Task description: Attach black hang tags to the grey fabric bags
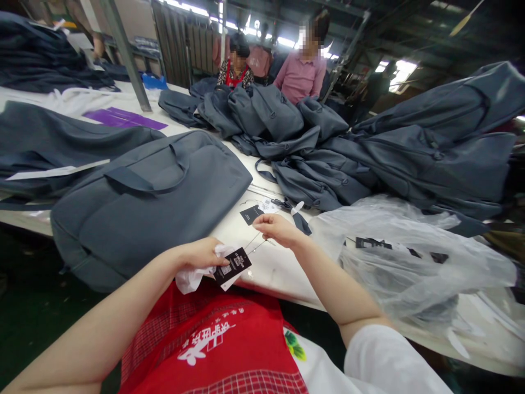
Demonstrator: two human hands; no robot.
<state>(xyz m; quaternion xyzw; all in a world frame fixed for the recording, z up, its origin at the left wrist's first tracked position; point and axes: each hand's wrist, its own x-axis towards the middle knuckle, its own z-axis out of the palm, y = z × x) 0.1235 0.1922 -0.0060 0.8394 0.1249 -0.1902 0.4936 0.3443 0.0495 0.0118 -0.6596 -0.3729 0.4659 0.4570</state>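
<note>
My left hand (207,254) pinches a black hang tag (235,266) with white print, a white tag partly showing beneath it. Crumpled white tissue (191,280) is also bunched in that hand. A thin string (253,241) runs from the black tag up to my right hand (273,227), whose fingertips are pinched on it. Just beyond those fingers another black tag (249,215) lies on the white table (270,268), beside a small white label (268,206). Left of my hands rests a dark blue-grey bag (192,186) with a strap handle (151,189).
A clear plastic bag (394,262) holding black tags lies to the right. Several blue-grey bags (266,112) are heaped across the table's back and right. Purple sheets (123,117) lie near a metal post (127,54). Two people (301,76) are behind the heap.
</note>
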